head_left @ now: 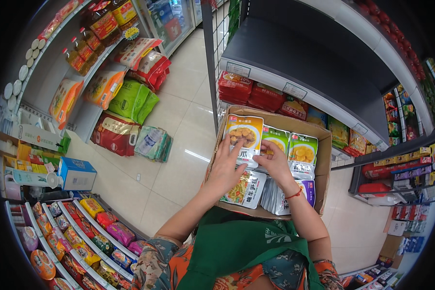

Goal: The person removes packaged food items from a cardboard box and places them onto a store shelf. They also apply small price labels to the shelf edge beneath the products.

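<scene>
A cardboard carton (270, 113) of flat food pouches stands before me. My left hand (226, 168) lies across the front of a yellow pouch (247, 125), fingers spread over its printed picture. At that pouch's right edge, my right hand (277, 163) pinches with thumb and fingers. A green pouch (275, 135) is partly hidden behind the right hand, and another green pouch (303, 154) sits to its right. Nearer me are a white-and-green pouch (250, 190), a row of pouches on edge (270, 197), and a purple pouch (309, 190) partly covered by my right wrist.
Beyond the carton rises a dark shelf (293, 54), with red packs (264, 96) on the level below. Rice bags (132, 99) and a bundled pack (154, 143) stand left on the tiled floor (181, 123). A snack rack (83, 239) curves at lower left.
</scene>
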